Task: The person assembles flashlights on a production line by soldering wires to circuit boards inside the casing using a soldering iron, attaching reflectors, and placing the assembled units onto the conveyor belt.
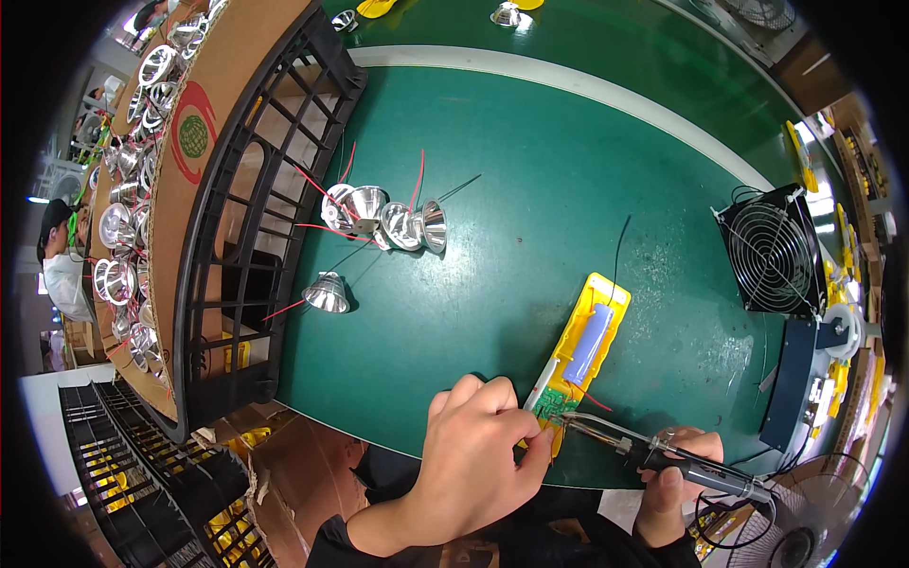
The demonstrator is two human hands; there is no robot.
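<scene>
A yellow plastic housing [614,292] lies aslant on the green bench near its front edge. In it sit a blue-violet cylindrical battery [589,343] and a small green circuit board [549,407]. My left hand [478,445] is closed in a pinch at the board's near end; what its fingertips hold is hidden. My right hand [677,464] grips a soldering iron [696,469] with a thin metal guide along it. The iron's tip reaches the board, close to my left fingertips. A short red wire sticks out beside the battery, and a black wire rises from the housing's far end.
Several silver reflector cups [398,222] with red and black wires lie on the bench [530,170]. A black plastic crate [265,189] and a cardboard box [204,123] with more cups stand left. At right are a black fan [772,251] and a dark blue device [803,379].
</scene>
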